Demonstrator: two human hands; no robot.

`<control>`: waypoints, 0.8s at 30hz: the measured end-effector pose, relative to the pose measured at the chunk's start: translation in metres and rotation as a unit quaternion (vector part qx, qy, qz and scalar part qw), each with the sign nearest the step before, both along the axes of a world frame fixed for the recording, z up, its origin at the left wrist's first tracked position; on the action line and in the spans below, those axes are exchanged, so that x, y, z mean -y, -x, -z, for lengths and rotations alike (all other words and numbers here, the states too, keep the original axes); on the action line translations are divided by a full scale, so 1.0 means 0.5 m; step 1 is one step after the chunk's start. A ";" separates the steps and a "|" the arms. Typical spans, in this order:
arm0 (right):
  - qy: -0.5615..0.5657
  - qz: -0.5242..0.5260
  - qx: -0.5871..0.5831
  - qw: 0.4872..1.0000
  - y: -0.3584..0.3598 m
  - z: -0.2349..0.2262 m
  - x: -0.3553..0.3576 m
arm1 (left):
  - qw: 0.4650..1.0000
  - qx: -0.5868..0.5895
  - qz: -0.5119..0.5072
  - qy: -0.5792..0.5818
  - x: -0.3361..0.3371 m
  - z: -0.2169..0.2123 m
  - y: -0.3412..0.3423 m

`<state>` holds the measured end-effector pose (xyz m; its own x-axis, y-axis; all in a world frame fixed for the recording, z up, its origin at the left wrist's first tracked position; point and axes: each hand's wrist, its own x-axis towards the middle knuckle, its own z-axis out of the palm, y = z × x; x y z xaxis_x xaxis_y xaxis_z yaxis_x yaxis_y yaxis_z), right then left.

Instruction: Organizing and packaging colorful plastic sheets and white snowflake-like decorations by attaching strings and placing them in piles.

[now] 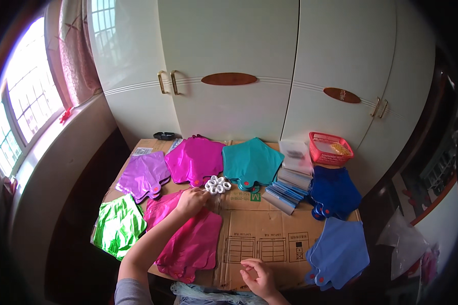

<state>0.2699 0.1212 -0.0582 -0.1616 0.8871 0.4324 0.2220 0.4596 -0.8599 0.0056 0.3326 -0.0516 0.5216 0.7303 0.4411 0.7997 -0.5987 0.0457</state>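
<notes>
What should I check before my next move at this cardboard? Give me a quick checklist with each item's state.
1. Right hand free: ok, nothing visible in it.
2. Left hand grip: cannot tell; its fingertips are partly hidden beside the rings.
3. Small white round rings grouped: ok, clustered together.
4. Shiny hot-pink foil sheets unobstructed: not ok, your left forearm crosses over them in view.
5. Flat blue-and-grey strips neatly squared: not ok, they are fanned out.
6. Red plastic lattice basket upright: ok, at the cardboard's far right.
</notes>
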 end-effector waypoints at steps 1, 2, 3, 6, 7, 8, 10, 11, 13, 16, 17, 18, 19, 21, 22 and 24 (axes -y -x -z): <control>0.005 -0.001 0.000 1.000 -0.001 0.001 0.000 | 1.000 -0.003 0.000 0.006 -0.005 0.005 0.000; 0.014 0.001 -0.002 1.000 -0.002 0.002 0.000 | 1.000 -0.006 -0.002 0.012 -0.010 0.012 0.004; 0.023 0.001 -0.002 1.000 -0.003 0.002 -0.001 | 1.000 -0.008 -0.004 0.017 -0.011 0.009 0.005; 0.039 -0.004 -0.007 0.999 -0.005 0.006 -0.003 | 0.999 0.033 0.022 0.015 -0.016 0.003 0.009; 0.042 -0.009 -0.009 0.999 -0.005 0.007 -0.003 | 0.997 0.060 0.042 -0.008 -0.017 0.003 0.015; 0.041 -0.007 -0.018 0.999 -0.003 0.007 -0.005 | 0.996 0.071 0.036 0.025 -0.020 -0.001 0.025; 0.044 -0.002 -0.032 0.999 -0.001 0.009 -0.004 | 0.994 0.098 0.016 0.037 -0.014 -0.012 0.034; 0.045 -0.001 -0.045 0.998 -0.001 0.010 -0.005 | 0.993 0.111 0.004 0.041 -0.010 -0.021 0.041; 0.057 0.007 -0.068 0.996 -0.007 0.021 0.002 | 0.988 0.149 -0.010 0.051 0.019 -0.049 0.037; 0.053 -0.011 -0.086 0.995 -0.022 0.019 0.035 | 0.980 0.169 -0.042 0.094 0.101 -0.111 0.033; 0.052 -0.030 -0.087 0.994 -0.027 0.011 0.054 | 0.973 0.200 -0.036 0.111 0.153 -0.134 0.030; 0.079 -0.079 -0.069 0.991 -0.036 -0.001 0.075 | 0.954 0.234 -0.042 0.184 0.210 -0.164 0.023; 0.079 -0.136 -0.031 0.987 -0.039 -0.006 0.088 | 0.964 0.210 -0.006 0.162 0.261 -0.171 0.033; 0.064 -0.240 0.043 0.968 -0.043 -0.007 0.105 | 0.940 0.218 0.077 0.251 0.370 -0.206 0.030; 0.103 -0.275 0.094 0.951 -0.046 0.024 0.119 | 0.900 0.206 0.112 0.367 0.417 -0.213 0.036; 0.101 -0.209 0.216 0.948 -0.041 0.087 0.146 | 0.834 0.218 0.264 0.434 0.479 -0.169 0.050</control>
